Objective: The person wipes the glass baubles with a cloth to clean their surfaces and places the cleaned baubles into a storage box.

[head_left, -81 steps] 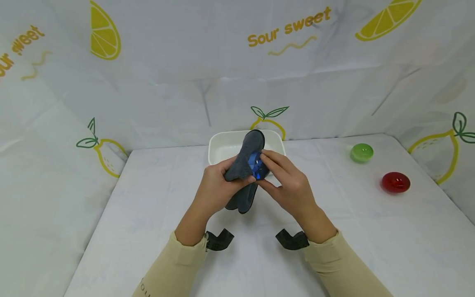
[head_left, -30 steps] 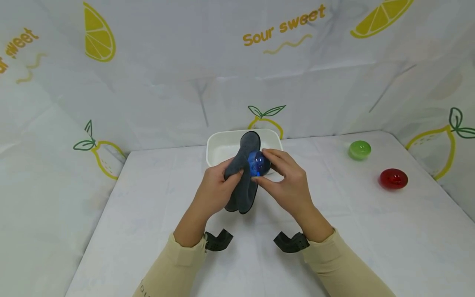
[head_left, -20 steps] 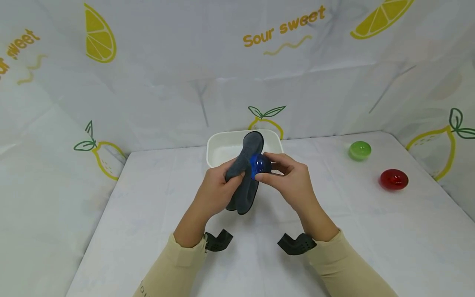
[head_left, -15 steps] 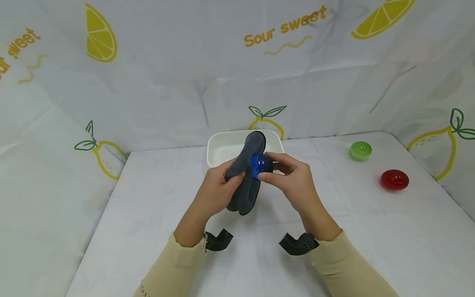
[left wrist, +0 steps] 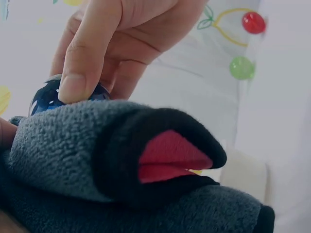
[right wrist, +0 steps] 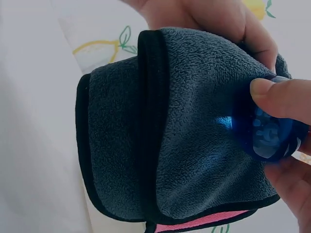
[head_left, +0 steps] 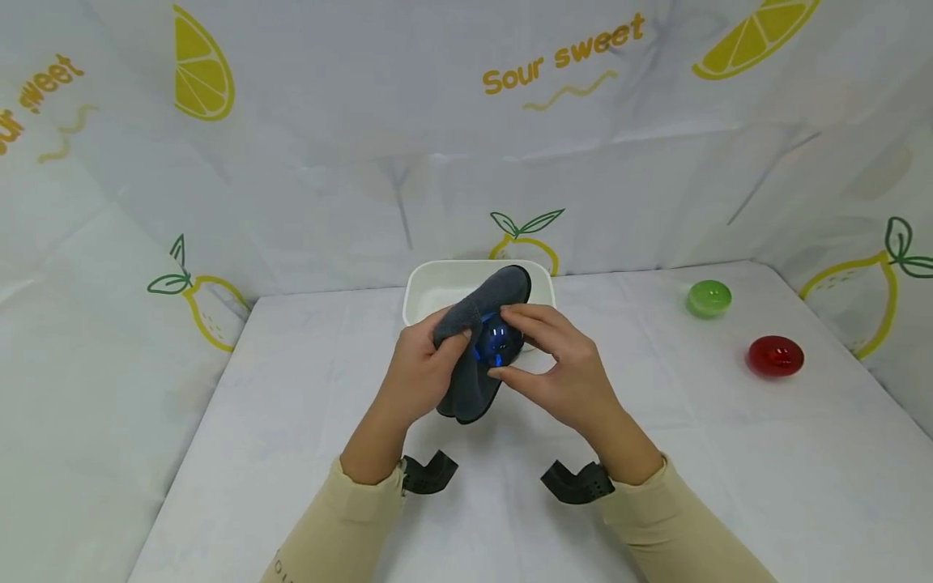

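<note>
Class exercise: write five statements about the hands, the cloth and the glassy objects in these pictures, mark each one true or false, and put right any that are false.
1. The left hand grips the grey cloth. True.
2. No pink shows anywhere on the cloth. False: pink shows on it in both wrist views.
3. The right hand pinches the blue glassy object. True.
4. The green glassy object and the red glassy object both rest on the table. True.
5. Of those two, the green one lies nearer the person. False: the red one is nearer.
</note>
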Demonstrator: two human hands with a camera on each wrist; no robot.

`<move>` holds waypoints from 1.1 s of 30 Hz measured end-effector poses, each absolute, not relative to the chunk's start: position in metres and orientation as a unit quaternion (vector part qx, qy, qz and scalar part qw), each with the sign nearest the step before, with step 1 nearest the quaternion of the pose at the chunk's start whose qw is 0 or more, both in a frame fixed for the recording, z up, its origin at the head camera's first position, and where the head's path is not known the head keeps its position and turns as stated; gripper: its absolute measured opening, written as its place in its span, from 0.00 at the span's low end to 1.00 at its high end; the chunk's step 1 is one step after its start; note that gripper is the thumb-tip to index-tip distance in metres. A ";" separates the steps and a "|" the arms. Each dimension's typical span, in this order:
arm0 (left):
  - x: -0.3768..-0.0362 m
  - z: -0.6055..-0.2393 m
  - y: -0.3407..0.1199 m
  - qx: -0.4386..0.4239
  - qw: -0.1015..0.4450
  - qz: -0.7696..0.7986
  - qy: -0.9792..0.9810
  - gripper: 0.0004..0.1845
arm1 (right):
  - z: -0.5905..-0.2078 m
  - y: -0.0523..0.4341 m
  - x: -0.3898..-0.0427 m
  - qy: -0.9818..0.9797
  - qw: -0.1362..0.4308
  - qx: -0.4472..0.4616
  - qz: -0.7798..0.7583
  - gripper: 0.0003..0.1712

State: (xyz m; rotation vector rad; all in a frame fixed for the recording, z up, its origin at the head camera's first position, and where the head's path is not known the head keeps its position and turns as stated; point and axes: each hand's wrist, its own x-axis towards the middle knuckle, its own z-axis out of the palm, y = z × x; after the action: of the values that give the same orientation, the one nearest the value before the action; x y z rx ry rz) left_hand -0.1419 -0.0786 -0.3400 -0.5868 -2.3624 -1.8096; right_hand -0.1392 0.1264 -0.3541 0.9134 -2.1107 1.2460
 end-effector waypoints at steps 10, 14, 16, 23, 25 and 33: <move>-0.139 -0.339 -0.073 -0.186 0.082 -0.591 -0.781 0.19 | -0.352 0.126 -0.145 -0.788 0.325 0.369 0.370 0.38; -0.139 -0.340 -0.071 -0.211 0.093 -0.588 -0.775 0.22 | -0.355 0.125 -0.146 -0.788 0.345 0.351 0.370 0.38; -0.139 -0.341 -0.070 -0.219 0.097 -0.585 -0.774 0.23 | -0.357 0.125 -0.146 -0.788 0.339 0.334 0.391 0.38; -0.138 -0.340 -0.068 -0.245 0.107 -0.582 -0.768 0.23 | -0.357 0.125 -0.144 -0.778 0.236 0.210 0.542 0.36; -0.137 -0.340 -0.067 -0.245 0.106 -0.582 -0.768 0.23 | -0.357 0.126 -0.144 -0.774 0.196 0.165 0.579 0.35; -0.133 -0.339 -0.064 -0.246 0.099 -0.598 -0.756 0.24 | -0.353 0.127 -0.147 -0.722 0.018 0.026 0.691 0.31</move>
State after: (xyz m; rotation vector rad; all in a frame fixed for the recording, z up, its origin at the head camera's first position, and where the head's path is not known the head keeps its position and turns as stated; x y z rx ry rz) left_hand -0.1333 -0.0638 -0.3390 -0.7282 -2.2376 -1.7684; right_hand -0.1473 0.1270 -0.3531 0.0799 -2.2414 2.1473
